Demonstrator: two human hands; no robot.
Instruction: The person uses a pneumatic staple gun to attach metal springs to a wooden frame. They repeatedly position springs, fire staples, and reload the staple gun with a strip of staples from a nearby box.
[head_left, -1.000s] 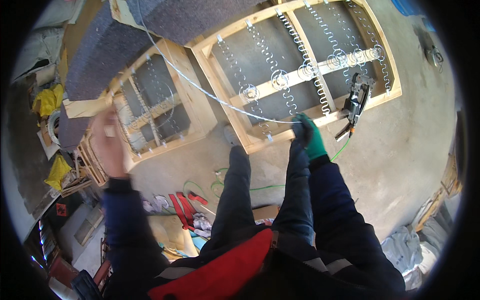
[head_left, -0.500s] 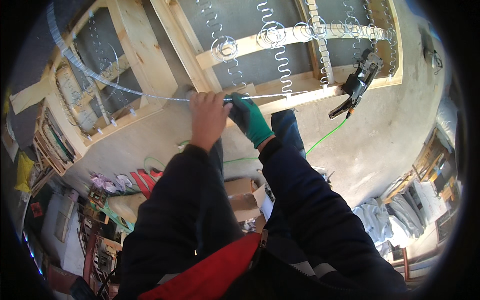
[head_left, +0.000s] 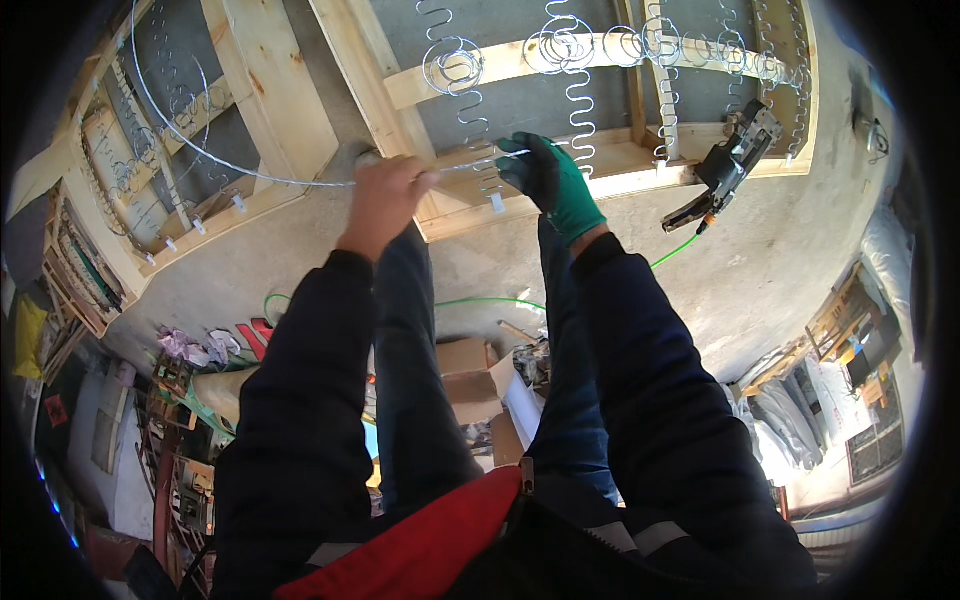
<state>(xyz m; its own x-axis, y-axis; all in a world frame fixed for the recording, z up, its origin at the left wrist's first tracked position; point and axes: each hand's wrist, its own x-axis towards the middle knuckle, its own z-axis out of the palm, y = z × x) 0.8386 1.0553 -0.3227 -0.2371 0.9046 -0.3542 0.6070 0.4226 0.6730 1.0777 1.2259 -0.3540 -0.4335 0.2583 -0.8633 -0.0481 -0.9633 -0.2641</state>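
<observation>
Two hands: both on one steel wire (head_left: 250,172).
Left hand (head_left: 385,200): bare, fingers clamped on the wire.
Right hand (head_left: 550,180): green glove, fingers closed on the wire's end.
Wire axis: runs left-right between the hands, then curves up and left over the wooden frame (head_left: 350,60).
Nearer the end: right hand.
Packages: brown cardboard box (head_left: 470,375) on the floor, below the hands.
Tool: pneumatic stapler (head_left: 725,170) on the frame rail, right of the glove.

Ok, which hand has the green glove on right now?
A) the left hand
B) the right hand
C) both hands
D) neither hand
B: the right hand wears the green glove and pinches the end of the long steel wire, while the left hand grips the same wire bare, above the wooden frame.
</observation>
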